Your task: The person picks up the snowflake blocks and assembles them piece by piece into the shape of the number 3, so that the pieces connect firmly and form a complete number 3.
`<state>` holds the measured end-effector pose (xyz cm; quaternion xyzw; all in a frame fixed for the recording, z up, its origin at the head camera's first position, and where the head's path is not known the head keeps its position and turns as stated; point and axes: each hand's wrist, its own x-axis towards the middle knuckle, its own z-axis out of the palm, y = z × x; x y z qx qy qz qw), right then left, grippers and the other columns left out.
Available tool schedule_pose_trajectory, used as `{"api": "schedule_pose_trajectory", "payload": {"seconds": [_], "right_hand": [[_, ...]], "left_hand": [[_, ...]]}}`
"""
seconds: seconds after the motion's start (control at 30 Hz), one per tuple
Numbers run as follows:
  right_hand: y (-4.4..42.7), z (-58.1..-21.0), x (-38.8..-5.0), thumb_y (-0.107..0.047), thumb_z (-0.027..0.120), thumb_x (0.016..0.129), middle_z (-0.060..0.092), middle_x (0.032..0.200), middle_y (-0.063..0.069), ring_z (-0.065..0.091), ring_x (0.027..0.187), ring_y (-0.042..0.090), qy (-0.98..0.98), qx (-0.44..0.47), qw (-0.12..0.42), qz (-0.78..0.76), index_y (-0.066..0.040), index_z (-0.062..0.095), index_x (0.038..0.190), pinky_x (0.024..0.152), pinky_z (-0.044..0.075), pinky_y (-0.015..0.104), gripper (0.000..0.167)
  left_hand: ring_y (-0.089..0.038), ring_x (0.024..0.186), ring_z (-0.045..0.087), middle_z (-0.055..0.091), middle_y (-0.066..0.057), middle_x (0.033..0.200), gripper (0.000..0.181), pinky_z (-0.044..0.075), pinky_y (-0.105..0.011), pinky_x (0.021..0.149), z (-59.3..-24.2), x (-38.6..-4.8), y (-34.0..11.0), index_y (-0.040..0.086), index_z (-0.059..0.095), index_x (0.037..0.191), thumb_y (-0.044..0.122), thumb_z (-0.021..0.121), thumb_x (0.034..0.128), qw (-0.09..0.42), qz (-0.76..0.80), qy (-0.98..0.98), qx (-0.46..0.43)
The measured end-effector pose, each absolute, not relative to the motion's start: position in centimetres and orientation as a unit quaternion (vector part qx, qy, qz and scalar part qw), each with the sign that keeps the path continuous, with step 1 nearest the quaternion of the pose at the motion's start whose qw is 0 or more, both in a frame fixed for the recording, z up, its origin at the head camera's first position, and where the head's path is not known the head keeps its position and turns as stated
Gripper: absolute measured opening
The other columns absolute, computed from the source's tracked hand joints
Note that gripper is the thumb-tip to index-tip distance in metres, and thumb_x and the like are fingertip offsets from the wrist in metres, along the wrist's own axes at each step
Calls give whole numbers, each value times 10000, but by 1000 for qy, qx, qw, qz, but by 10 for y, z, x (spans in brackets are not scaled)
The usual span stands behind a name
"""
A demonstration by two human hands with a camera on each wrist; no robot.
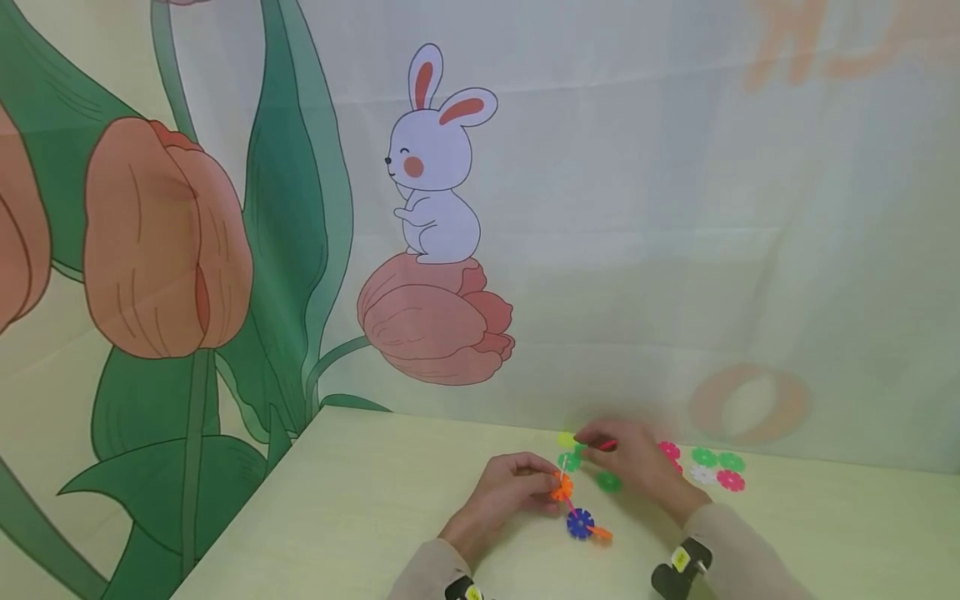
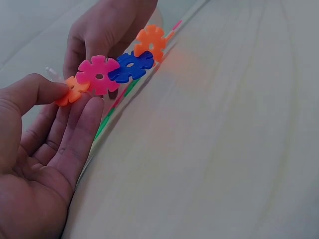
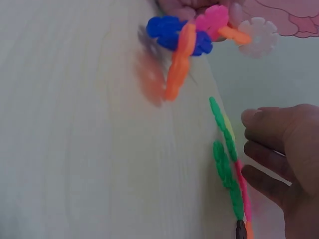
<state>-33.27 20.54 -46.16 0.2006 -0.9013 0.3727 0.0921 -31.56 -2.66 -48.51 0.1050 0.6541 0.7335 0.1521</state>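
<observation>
My left hand (image 1: pixel 510 492) pinches an orange flower-shaped disc (image 2: pixel 75 92) between thumb and fingers. That disc belongs to a joined chain: a white disc (image 3: pixel 258 37) on one side, then a pink disc (image 2: pixel 98 74), a blue disc (image 2: pixel 131 65) and another orange disc (image 2: pixel 150 43) on the other. The chain is held above the table. To its right, my right hand (image 1: pixel 637 458) reaches over loose discs, its fingers slightly bent and apart, with nothing seen between them in the right wrist view. A green disc (image 1: pixel 608 482) lies below it.
Loose discs lie toward the table's back edge: a yellow disc (image 1: pixel 566 438), a green disc (image 1: pixel 704 457), a white disc (image 1: pixel 703 474) and a pink disc (image 1: pixel 731 480) among them. Behind the pale table (image 1: pixel 322 517) hangs a printed cloth (image 1: pixel 600 250) with tulips and a rabbit.
</observation>
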Motion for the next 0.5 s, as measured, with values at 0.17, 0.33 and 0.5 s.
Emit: {"api": "schedule_pose_trajectory", "payload": {"seconds": [0.17,0.33,0.5], "right_hand": [[205,-466,-341,-45,814,916,742,1093,51,676,1044,301,-917,226,102,311,-46,789,1120,964,572,540,205],[202,-468,-347,-93,839,903,711,1056,32,656,1034,293,-932,231,113,255,-63,799,1078,965,562,530,183],[199,-469,-352,-122,850,899,676,997,13,630,970,245,-942,227,105,224,-68,798,1034,927,573,483,154]], "left_hand": [[-190,706,749,762,-109,919,138,662,-380,781,-484,-316,-27,-40,761,1062,-3,750,930,152,733,654,105],[-189,705,743,756,-105,921,142,663,-382,776,-484,-316,-26,-48,758,1067,-9,745,931,152,736,651,103],[-187,700,738,751,-112,923,142,664,-382,771,-485,-318,-26,-58,752,1067,-17,738,932,153,739,647,107]]}}
